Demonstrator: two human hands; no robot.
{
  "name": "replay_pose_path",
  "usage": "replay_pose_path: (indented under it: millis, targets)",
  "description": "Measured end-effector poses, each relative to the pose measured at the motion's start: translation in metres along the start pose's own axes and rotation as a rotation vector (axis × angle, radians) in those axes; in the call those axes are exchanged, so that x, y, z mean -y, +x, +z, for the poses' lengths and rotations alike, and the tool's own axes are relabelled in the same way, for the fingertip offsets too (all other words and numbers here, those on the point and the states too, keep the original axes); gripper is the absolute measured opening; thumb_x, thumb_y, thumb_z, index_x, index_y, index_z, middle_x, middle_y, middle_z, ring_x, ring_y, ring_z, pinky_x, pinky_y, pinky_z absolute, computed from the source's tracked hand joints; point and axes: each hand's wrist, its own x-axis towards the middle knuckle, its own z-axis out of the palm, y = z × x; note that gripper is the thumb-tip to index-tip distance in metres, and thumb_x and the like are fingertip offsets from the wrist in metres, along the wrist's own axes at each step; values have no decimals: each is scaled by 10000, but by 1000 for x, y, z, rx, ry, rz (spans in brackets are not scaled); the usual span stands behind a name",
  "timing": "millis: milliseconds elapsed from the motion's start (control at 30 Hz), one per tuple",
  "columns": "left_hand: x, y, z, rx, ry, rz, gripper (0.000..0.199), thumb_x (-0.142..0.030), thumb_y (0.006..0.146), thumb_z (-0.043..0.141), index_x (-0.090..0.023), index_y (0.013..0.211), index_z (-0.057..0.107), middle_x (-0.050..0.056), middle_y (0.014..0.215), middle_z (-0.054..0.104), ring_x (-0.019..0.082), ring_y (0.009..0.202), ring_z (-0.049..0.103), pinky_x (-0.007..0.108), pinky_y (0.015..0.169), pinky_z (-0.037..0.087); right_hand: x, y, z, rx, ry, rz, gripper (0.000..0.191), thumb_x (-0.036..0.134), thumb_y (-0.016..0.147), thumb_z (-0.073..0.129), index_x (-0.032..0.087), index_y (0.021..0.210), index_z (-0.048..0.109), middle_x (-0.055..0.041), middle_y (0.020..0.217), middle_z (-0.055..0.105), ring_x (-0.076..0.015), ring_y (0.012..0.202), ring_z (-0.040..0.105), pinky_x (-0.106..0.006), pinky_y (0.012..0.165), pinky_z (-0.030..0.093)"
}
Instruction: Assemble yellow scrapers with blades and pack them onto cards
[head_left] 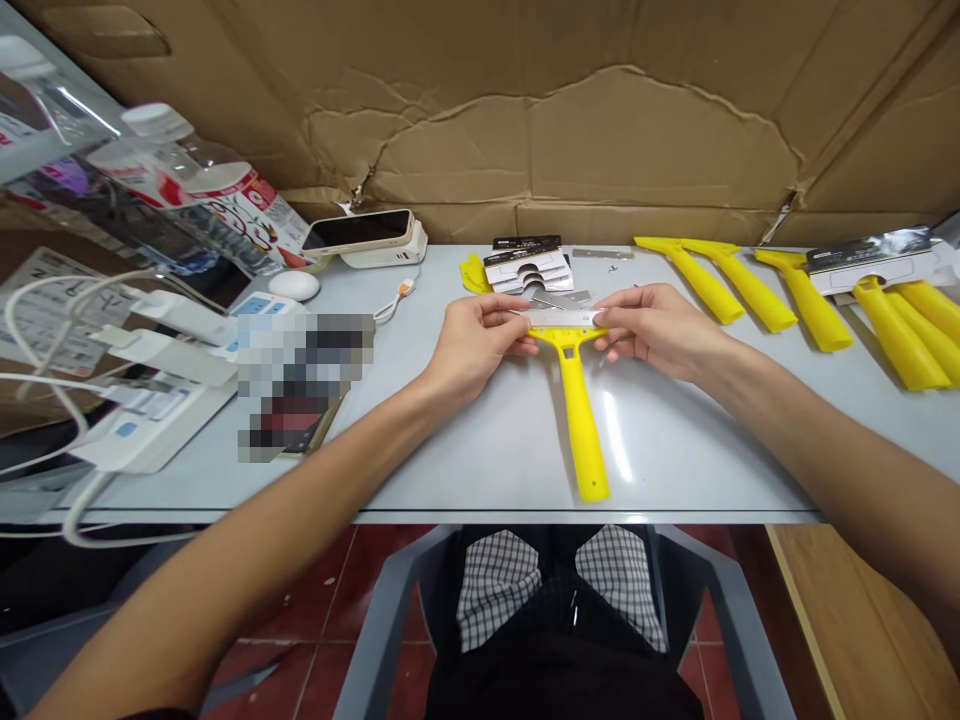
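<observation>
A yellow scraper handle (pixel 582 425) lies on the table with its grip toward me. Across its wide head is a thin metal blade (pixel 562 318). My left hand (pixel 480 345) pinches the left end of the blade and head, fingers closed. At the right end, my right hand (pixel 652 328) holds the blade and head between thumb and fingers. Just behind them are loose metal blades (pixel 566 298), a small stack of black and white cards (pixel 527 268) and a yellow plastic piece (pixel 474 273).
Several yellow handles (pixel 817 305) lie at the right, some with a printed card (pixel 874 262). At the left are a power strip (pixel 154 425), a phone (pixel 322 385), a white mouse (pixel 294 286) and bottles (pixel 240 195). Cardboard (pixel 585 150) stands behind the table (pixel 480 470).
</observation>
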Motion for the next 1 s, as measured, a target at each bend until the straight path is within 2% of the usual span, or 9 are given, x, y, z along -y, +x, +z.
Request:
replay_pose_path:
  millis: [167, 300, 400, 467, 567, 633, 733, 867, 1000]
  targets:
    - [-3, -1, 1, 4, 1, 11, 225, -43, 859, 747, -168, 1032, 676, 8, 723, 738, 145, 581, 737, 273, 666, 637, -2, -1, 0, -15, 7, -12, 161, 62, 814, 870, 179, 835, 760, -121, 798, 765, -203, 664, 754, -347, 655, 687]
    - [-3, 5, -5, 67, 63, -13, 229, -93, 834, 805, -179, 1001, 675, 35, 768, 751, 168, 601, 738, 299, 634, 622, -4, 0, 0, -13, -27, -38, 199, 103, 796, 911, 194, 837, 738, -100, 771, 755, -222, 666, 767, -381, 705, 709]
    - [-7, 17, -22, 44, 281, 171, 112, -205, 850, 828, -189, 899, 728, 69, 895, 775, 179, 687, 731, 299, 646, 593, -4, 1, -1, -8, -43, -53, 231, 132, 773, 934, 207, 843, 727, -85, 748, 743, -232, 666, 769, -395, 699, 715]
    - [-13, 26, -38, -70, 489, 360, 80, -231, 842, 824, -209, 890, 765, 56, 965, 792, 187, 781, 727, 292, 760, 583, -4, 1, -2, -9, -43, -52, 228, 129, 764, 928, 211, 840, 729, -82, 742, 741, -226, 654, 763, -390, 692, 713]
    - [-22, 36, -61, -117, 751, 453, 53, -255, 865, 774, -232, 910, 790, 51, 989, 813, 222, 882, 721, 315, 910, 551, -4, 2, -4, -9, -40, -51, 199, 111, 771, 910, 204, 823, 742, -96, 745, 739, -215, 639, 758, -379, 694, 708]
    - [-27, 40, -73, -63, 867, 426, 74, -279, 864, 767, -242, 917, 804, 69, 997, 816, 245, 882, 715, 344, 941, 539, -4, 3, -5, -7, -38, -57, 199, 117, 773, 920, 202, 821, 747, -110, 771, 743, -221, 650, 765, -388, 701, 707]
    - [-31, 42, -86, 115, 1071, 347, 229, -331, 820, 803, -239, 1028, 837, 93, 1060, 803, 278, 908, 716, 397, 1012, 525, -5, 5, -7, -5, -43, -63, 227, 148, 761, 953, 212, 826, 746, -118, 805, 744, -242, 679, 779, -418, 709, 711]
    - [-34, 44, -101, 409, 1239, 379, 501, -336, 816, 745, -252, 1306, 813, 120, 1324, 727, 334, 1223, 673, 438, 1156, 456, -4, 5, -7, -4, -56, -61, 236, 161, 749, 963, 215, 821, 745, -115, 779, 732, -257, 688, 783, -429, 705, 709]
    - [-29, 52, -109, 448, 1319, 363, 511, -318, 816, 717, -276, 1315, 821, 123, 1277, 704, 352, 1236, 652, 448, 1152, 456, -2, 2, -5, 9, -55, -52, 255, 158, 731, 956, 224, 828, 730, -91, 741, 721, -243, 663, 765, -424, 688, 706]
